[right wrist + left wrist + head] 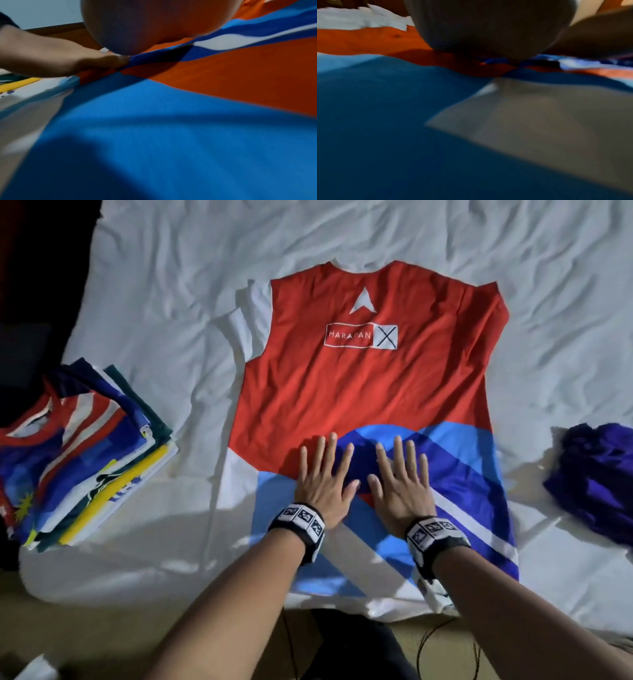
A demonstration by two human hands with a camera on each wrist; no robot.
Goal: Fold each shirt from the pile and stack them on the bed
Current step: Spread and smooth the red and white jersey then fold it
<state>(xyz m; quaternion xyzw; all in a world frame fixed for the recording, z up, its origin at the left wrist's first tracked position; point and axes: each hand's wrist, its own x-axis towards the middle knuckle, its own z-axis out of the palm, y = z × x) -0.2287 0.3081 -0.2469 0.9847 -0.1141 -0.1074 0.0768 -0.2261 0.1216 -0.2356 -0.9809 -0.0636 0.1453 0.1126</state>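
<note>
A red shirt (370,378) with blue and white bands at its hem lies flat, back side up, on the white bed sheet (171,285). My left hand (323,474) and right hand (400,477) press side by side on its lower middle, palms down, fingers straight and spread. In the left wrist view the palm (488,27) bears on the red and blue cloth (385,108). The right wrist view shows the right palm (154,20) on the shirt (171,121), with the left hand (60,58) beside it. A stack of folded shirts (82,460) sits at the left edge.
A crumpled purple shirt (596,477) lies at the right edge of the bed. The bed's near edge runs below my forearms, with brown floor (102,638) and dark cables (431,642) beneath. Rumpled sheet stretches beyond the red shirt's collar.
</note>
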